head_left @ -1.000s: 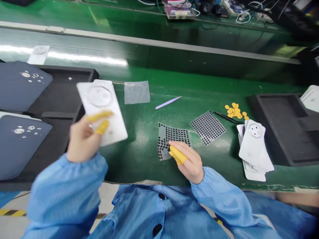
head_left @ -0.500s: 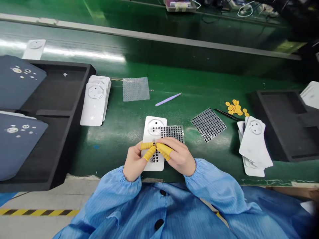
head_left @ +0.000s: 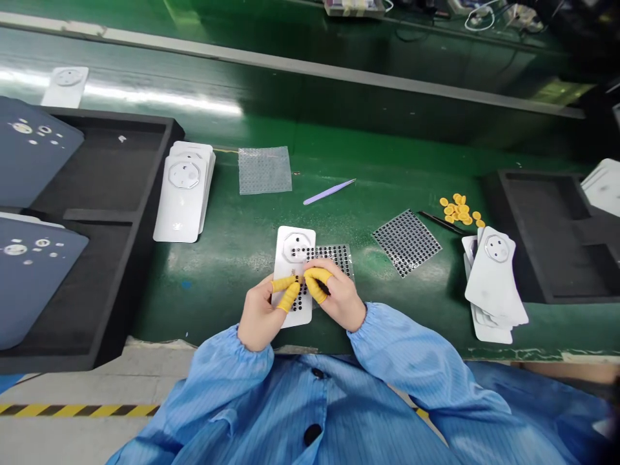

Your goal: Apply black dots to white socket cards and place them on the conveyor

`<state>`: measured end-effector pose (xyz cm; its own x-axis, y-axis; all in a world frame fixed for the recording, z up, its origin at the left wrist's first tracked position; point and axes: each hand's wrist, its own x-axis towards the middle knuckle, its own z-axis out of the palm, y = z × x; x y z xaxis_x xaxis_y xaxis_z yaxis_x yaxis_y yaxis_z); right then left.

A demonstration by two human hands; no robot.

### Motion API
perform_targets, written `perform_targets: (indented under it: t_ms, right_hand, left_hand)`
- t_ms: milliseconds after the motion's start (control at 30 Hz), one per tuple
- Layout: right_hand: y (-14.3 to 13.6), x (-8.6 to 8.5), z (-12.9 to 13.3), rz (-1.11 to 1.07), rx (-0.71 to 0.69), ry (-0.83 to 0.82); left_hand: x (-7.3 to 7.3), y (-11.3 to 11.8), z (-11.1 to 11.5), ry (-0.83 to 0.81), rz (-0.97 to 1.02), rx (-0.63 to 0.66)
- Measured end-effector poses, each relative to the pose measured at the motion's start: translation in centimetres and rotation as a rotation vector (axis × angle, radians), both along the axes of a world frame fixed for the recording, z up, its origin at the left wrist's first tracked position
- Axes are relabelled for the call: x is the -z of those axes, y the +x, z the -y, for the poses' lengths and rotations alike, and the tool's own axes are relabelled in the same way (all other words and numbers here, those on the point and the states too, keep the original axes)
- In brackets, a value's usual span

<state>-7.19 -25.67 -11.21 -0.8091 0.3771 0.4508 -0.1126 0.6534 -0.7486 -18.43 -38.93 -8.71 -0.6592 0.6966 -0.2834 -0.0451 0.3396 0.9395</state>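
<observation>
A white panel point(head_left: 282, 258) with a round recessed face lies on the bench in front of me. Over its right side rests a clear sheet of small black dots point(head_left: 341, 255). My left hand point(head_left: 259, 313), yellow finger cots on thumb and forefinger, pinches the sheet's left part above the panel. Close beside those fingertips, my right hand point(head_left: 341, 300) has its cot-covered thumb and forefinger pressed together. Whatever sits in that right pinch is too small to make out. Both hands hide part of the sheet and the panel's middle.
Purple tweezers point(head_left: 329, 192) and a translucent sheet point(head_left: 265, 171) lie beyond the panel. Rightward are another dotted sheet point(head_left: 407, 242), black tweezers point(head_left: 442, 222), loose yellow finger cots point(head_left: 455, 210) and stacked white panels point(head_left: 494, 278). More panels point(head_left: 179, 210) stand beside the black tray point(head_left: 157, 174).
The panel and dotted sheet have shifted slightly left. My right fingers have curled and drawn a little apart from the left fingertips, which keep their pinch.
</observation>
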Motion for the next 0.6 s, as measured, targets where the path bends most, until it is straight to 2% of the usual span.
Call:
perform_targets:
  t_ms: [100, 167, 200, 333, 500, 600]
  right_hand:
    - [0.1, -0.2, -0.2, 0.016, 0.045, 0.017]
    - [0.0, -0.5, -0.2, 0.003, 0.052, 0.060]
    - [-0.1, -0.8, -0.2, -0.012, 0.058, 0.082]
    - [-0.8, -2.9, 0.0, -0.052, 0.084, 0.147]
    - [-0.8, -5.8, -0.1, 0.000, -0.003, 0.184]
    - [0.0, -6.6, -0.1, 0.030, -0.019, 0.237]
  left_hand:
    - [-0.3, -1.7, 1.8, -0.037, 0.002, -0.152]
    - [-0.9, -2.2, 2.9, 0.016, 0.083, -0.256]
    - [-1.3, -2.1, 3.3, 0.063, 0.159, -0.266]
    - [-3.0, -0.2, 2.7, 0.203, 0.407, -0.119]
    - [-4.4, 2.3, 1.1, 0.273, 0.389, -0.080]
    - [-4.8, 2.9, 1.0, 0.303, 0.341, -0.074]
